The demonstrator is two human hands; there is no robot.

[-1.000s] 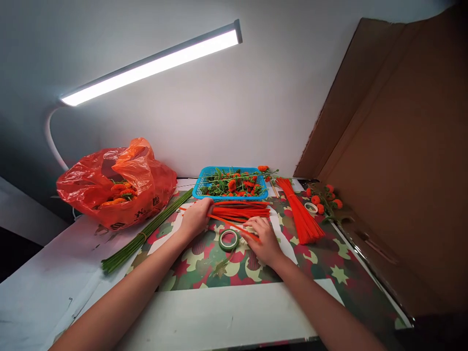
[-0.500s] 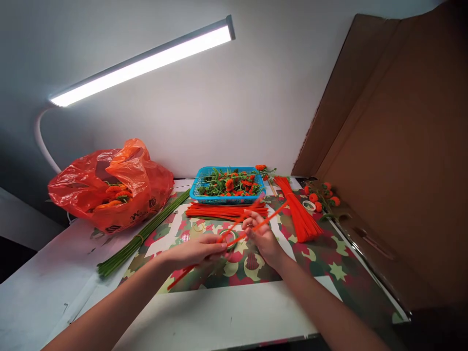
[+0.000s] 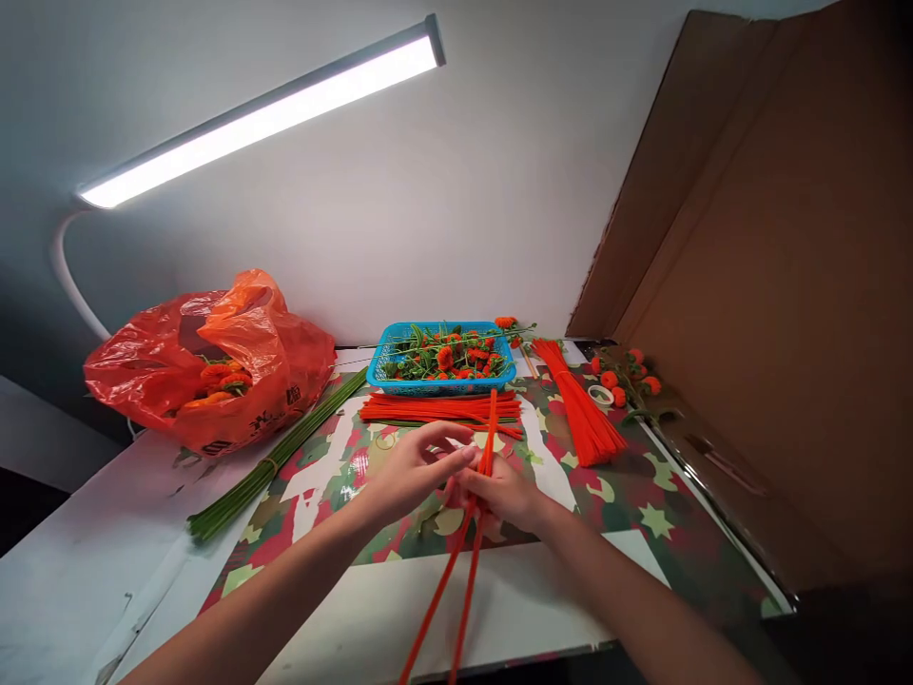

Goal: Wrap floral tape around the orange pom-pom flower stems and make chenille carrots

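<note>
Two orange-red pipe cleaners [image 3: 463, 580] cross in front of me, their upper ends close together and their lower ends spreading toward me. My right hand [image 3: 508, 490] pinches them near the crossing, thumb on top. Beside it, my left hand [image 3: 414, 471] is open, index finger and thumb apart, fingertips close to the pipe cleaners. Its lower fingers are partly hidden behind the right hand. Just beyond the hands lies a bundle of orange-red pipe cleaners [image 3: 428, 409], and another tied bundle [image 3: 581, 409] fans out on the right.
A blue basket [image 3: 442, 387] of orange flowers and green stems stands at the back. To the left are a red plastic bag [image 3: 285, 352] and green pipe cleaners [image 3: 263, 466]. Orange flowers [image 3: 619, 395] and a tape roll [image 3: 600, 396] lie right, near a cardboard panel [image 3: 770, 285].
The pipe cleaners have turned from slanting sideways to pointing away from me. My left thumb and index finger have parted, and my right hand now pinches the pipe cleaners.
</note>
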